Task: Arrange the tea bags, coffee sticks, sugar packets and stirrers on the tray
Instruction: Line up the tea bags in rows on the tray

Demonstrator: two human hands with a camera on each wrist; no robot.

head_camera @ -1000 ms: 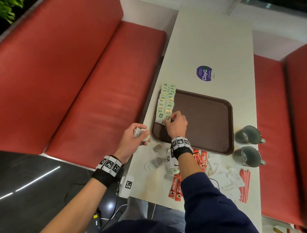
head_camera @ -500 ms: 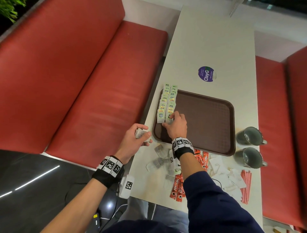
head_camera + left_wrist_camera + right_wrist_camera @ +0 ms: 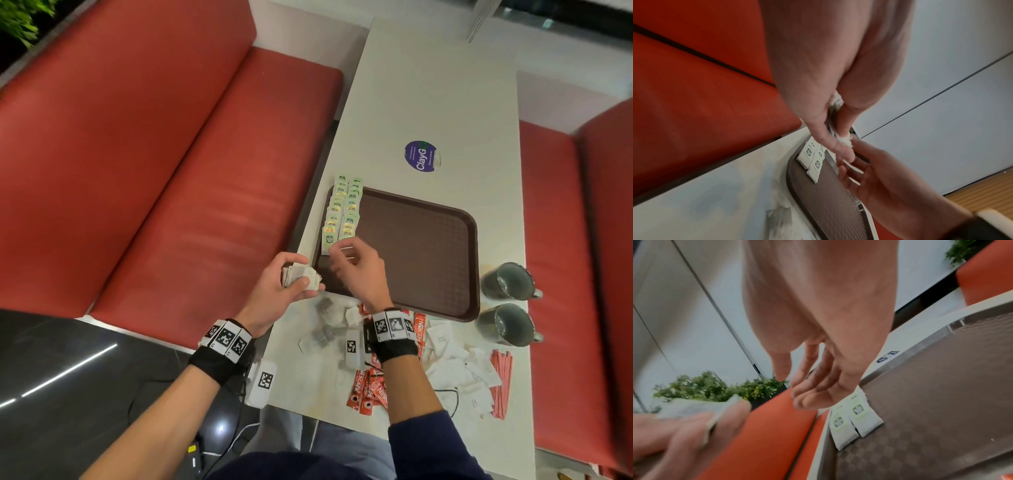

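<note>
Nearest the person, the loose stock lies unsorted on the surface [image 3: 442,102]: red coffee sticks [image 3: 368,390], white sugar packets [image 3: 459,366], red stirrers [image 3: 500,383] and a few plain tea bags [image 3: 329,322] just short of the tray's near rim.

Just beyond that, the left hand [image 3: 281,287] holds a small stack of tea bags [image 3: 301,275] pinched between thumb and curled fingers, beside the near left corner of the tray [image 3: 421,253].

The change is in the right hand [image 3: 356,267]. A second ago, and half a second ago too, its fingertips were down on the nearest sachet of the tea bag rows [image 3: 342,212], pressing it into line. Now it has come off the rows and drawn back toward the left hand — fingers loosely spread and holding nothing, as the right wrist view shows, with the two nearest sachets lying flat and free below it.

So that sachet looks placed. The double row runs along the tray's left edge from the far rim toward the near one, its far end overlapping the rim. The hand seems to be going for the next bag off the stack — a guess only. The rest of the tray is bare brown, so most of the task is still to do.

Farther right stand two dark mugs [image 3: 507,305], and beyond the tray a round purple sticker [image 3: 420,156].
</note>
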